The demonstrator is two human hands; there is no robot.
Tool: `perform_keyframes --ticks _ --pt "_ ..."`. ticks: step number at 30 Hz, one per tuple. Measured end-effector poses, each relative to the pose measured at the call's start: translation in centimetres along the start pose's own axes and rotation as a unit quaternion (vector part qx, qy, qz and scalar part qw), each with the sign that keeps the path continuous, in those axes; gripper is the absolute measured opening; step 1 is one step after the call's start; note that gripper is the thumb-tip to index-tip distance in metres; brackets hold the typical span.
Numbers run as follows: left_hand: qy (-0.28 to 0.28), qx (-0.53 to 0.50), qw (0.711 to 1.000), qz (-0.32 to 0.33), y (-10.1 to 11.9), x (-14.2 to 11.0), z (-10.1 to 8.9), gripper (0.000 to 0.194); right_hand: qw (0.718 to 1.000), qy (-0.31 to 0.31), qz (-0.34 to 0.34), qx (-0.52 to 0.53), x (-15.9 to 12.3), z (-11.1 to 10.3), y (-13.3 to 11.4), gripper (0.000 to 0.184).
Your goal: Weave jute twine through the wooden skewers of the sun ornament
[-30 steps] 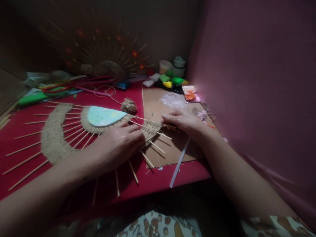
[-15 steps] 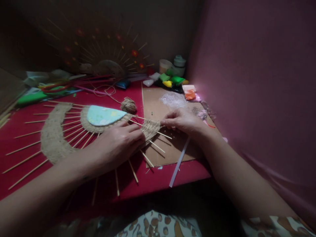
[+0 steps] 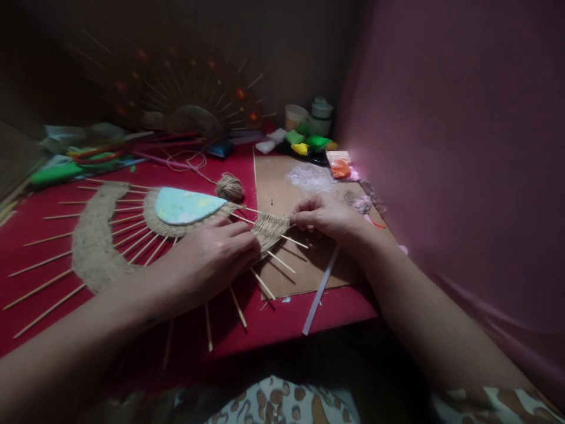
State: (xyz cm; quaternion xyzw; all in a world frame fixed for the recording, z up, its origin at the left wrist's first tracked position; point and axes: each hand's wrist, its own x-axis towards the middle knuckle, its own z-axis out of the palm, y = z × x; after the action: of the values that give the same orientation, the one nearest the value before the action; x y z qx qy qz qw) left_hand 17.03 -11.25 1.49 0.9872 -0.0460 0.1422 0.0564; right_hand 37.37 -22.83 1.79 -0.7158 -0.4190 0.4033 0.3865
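Note:
A half-round fan of thin wooden sticks, woven with brown twine, lies over the red table top. At its centre sits a light blue half-disc with yellowish patches. My left hand is closed over the woven outer band, its fingertips gripping the band's lower side. Thumb and fingers of my right hand pinch together at the right end of the woven band. Whether they hold loose twine or the top stick there is hidden. A ball of twine rests behind the half-disc.
A cardboard sheet lies under the fan's right end, with a white glue stick across its front edge. Coloured clay packets, a cup and scissors stand or lie behind. A flower-decorated fan leans at the back.
My right hand's fingertips have shifted very slightly at the band's right end, left and then back right. My left hand and the fan stay essentially in place.

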Motion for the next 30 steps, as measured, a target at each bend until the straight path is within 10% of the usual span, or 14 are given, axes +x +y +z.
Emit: perform_keyframes --ticks 30 --pt "-0.007 -0.074 0.997 -0.016 0.8 -0.1 -0.4 0.022 1.0 0.002 0.019 0.002 -0.8 0.3 -1.0 0.015"
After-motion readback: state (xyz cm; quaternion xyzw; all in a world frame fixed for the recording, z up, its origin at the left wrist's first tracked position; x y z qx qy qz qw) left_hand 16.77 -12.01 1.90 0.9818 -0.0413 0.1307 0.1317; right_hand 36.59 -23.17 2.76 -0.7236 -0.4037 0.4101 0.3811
